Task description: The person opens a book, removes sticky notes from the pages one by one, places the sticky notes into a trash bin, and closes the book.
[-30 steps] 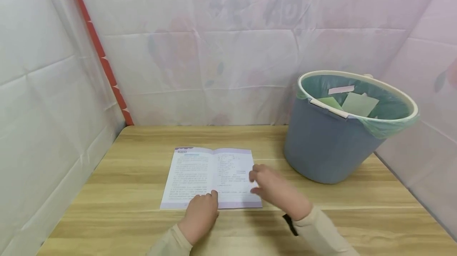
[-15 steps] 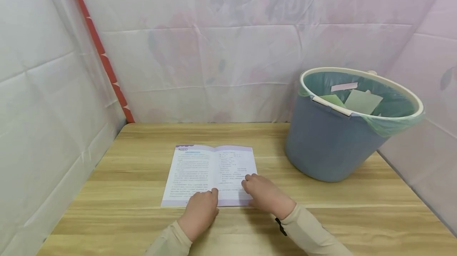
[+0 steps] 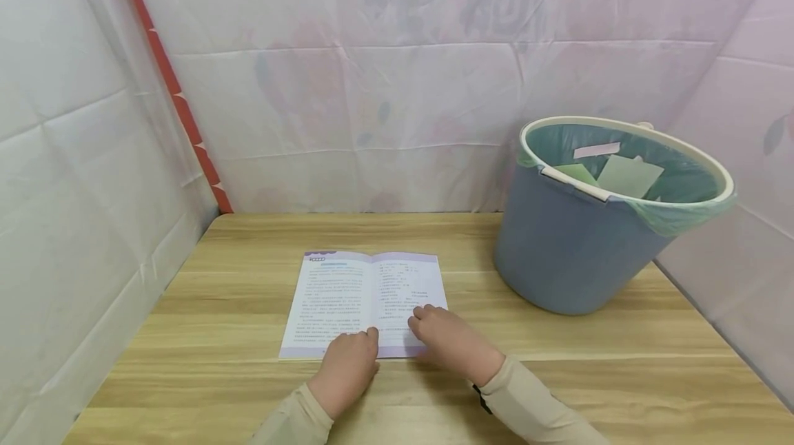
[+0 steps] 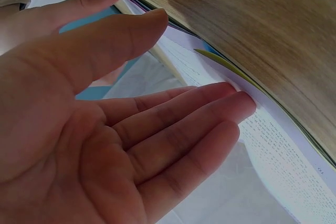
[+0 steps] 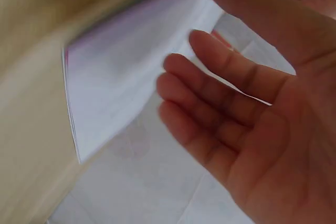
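Observation:
A booklet (image 3: 331, 300) with printed pages and purple borders lies spread flat on the wooden table (image 3: 205, 335). My left hand (image 3: 345, 370) rests at its lower edge, near the centre fold. The left wrist view has that hand (image 4: 152, 145) with fingers nearly straight, their tips on the printed page (image 4: 296, 148). Over the lower part of the right page is my right hand (image 3: 455, 343). Its fingers are loosely bent and hold nothing; in the right wrist view the hand (image 5: 247, 114) is beside the blurred page (image 5: 113, 80).
A blue-grey bucket (image 3: 571, 245) with a green liner stands at the right rear of the table. Inside it are a green paper (image 3: 578, 173), a pale paper (image 3: 629, 176) and a pink strip (image 3: 597, 150). White sheeting (image 3: 403, 114) hangs behind and on both sides.
My right hand has moved left, from the booklet's right edge to over the right page, nearer the fold. The left hand and booklet keep their places.

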The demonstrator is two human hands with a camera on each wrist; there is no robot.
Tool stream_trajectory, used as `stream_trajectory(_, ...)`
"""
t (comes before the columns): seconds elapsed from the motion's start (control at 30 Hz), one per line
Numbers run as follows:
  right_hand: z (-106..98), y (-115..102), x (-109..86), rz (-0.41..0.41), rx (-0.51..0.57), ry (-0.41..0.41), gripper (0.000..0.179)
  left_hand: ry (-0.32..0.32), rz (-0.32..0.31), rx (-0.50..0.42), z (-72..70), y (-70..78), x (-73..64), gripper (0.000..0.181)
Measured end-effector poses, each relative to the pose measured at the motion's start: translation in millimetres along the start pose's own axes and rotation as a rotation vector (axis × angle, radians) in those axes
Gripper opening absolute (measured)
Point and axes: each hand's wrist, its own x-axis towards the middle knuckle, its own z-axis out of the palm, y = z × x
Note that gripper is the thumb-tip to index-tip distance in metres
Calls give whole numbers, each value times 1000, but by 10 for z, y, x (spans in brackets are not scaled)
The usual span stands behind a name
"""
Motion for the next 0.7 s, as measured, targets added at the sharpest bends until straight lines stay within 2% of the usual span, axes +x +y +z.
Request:
stream_trajectory(0.13,38,-53,21,-47,-39,47,29,19,5,-1,9,-1,0,36)
stream_trajectory(0.33,30,-69,24,-47,-48,77,29,37,14,19,16,-3,1,36)
stream_trajectory(0.47,4,-56,30,-54,-69,99,21,43,10,20,21,-6,4,36)
stream_trajectory(0.57,-29,-30,28,-60,-77,119,17,47,6,15,30,-9,1,37)
stream_trajectory(0.7,-95,42,4,-46,-96,160,19,45,7,4,38,-14,-3,37)
